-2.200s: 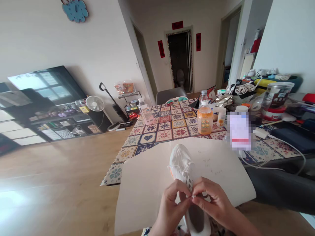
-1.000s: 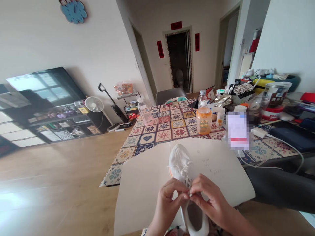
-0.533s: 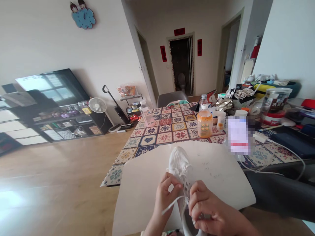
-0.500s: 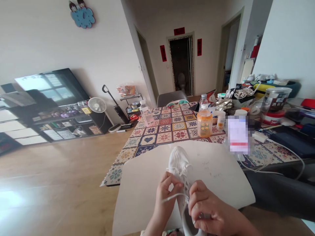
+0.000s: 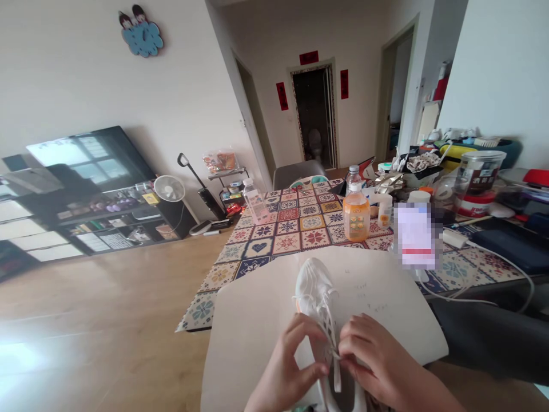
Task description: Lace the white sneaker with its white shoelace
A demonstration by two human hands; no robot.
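Observation:
A white lace-up sneaker [image 5: 315, 280] lies on a large white paper sheet [image 5: 249, 320], its toe pointing away from me. Its white shoelace [image 5: 337, 377] runs over the tongue, with one end hanging toward the shoe's opening. My right hand [image 5: 375, 357] pinches the lace between thumb and fingers at the shoe's right side. On the left side, my left hand [image 5: 294, 363] is at the shoe's edge, thumb and forefinger apart, with no lace visibly held between them. The heel is partly hidden by my hands and the lower frame edge.
Beyond the paper, a patterned tablecloth [image 5: 261, 246] bears an orange-filled bottle [image 5: 357, 217], a clear pinkish bottle [image 5: 256, 203] and a blurred phone [image 5: 415, 237] with a white cable [image 5: 506, 260]. Jars and clutter crowd the right side. A grey chair [image 5: 295, 171] stands behind the table.
My left thumb and forefinger have parted, and the lace end once near my left hand now hangs over the shoe's opening. My right hand has shifted slightly, still at the laces.

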